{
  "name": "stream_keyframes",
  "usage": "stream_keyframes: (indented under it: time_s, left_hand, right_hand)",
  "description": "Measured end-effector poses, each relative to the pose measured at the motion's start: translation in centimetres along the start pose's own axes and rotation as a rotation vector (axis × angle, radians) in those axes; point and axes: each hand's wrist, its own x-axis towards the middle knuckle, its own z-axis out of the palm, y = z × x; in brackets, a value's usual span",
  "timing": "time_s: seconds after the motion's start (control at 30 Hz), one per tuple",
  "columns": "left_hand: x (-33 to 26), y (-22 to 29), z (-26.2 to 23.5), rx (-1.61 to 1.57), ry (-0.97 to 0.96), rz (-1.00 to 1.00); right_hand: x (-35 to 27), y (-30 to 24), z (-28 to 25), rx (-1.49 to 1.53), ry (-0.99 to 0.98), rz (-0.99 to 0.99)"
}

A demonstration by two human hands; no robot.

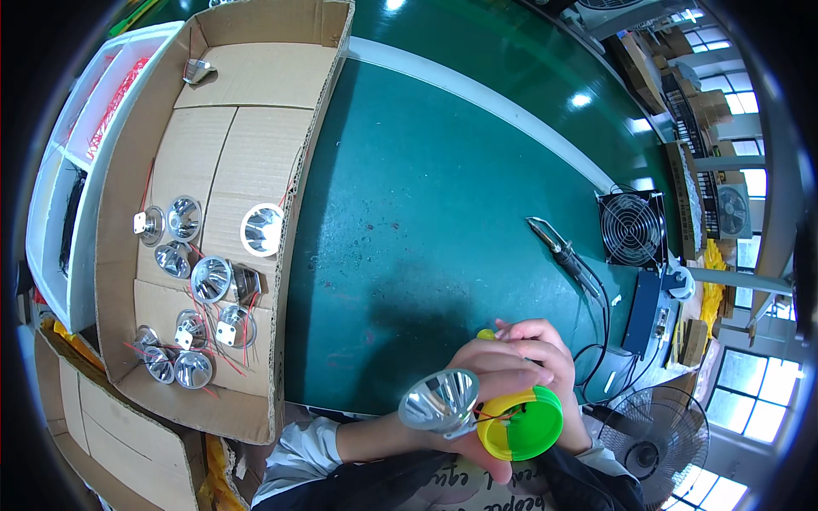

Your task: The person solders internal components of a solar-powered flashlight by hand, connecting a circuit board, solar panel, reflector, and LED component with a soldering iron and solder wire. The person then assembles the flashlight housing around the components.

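Note:
Close to my body, a yellow-and-green round plastic housing (545, 423) has its wide open end turned up. My left hand (487, 366) is closed round it, with the thumb low along its side. My right hand (550, 345) wraps it from the far side, fingers curled against my left; much of its grip is hidden. A small yellow piece (486, 334) shows just beyond my fingers. Beside the housing hangs a shiny lamp reflector (439, 400), tilted, joined by thin red and dark wires that run into the open end.
At left, a long cardboard box (277, 341) holds several reflectors (211, 279) with red wires. White foam trays (64, 204) stand beyond it. A soldering iron (562, 255) lies on the green table (409, 187), near a small square fan (632, 227) and a blue-black box (643, 315).

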Motion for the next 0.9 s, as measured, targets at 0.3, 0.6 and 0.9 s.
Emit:
stream_keyframes:
  time_s: [0.3,0.6,0.9]
  left_hand:
    - [-0.5,-0.6,0.5,-0.203,0.108,-0.065]
    - [-0.8,-1.3,1.1,-0.242,0.194,0.006]
    - [0.2,-0.8,0.9,-0.23,0.146,0.045]
  right_hand:
    - [-0.5,0.0,0.6,0.006,0.002,0.044]
    - [-1.2,0.8,1.2,0.07,0.059,0.04]
    - [-1.1,0.7,1.1,0.084,0.153,-0.037]
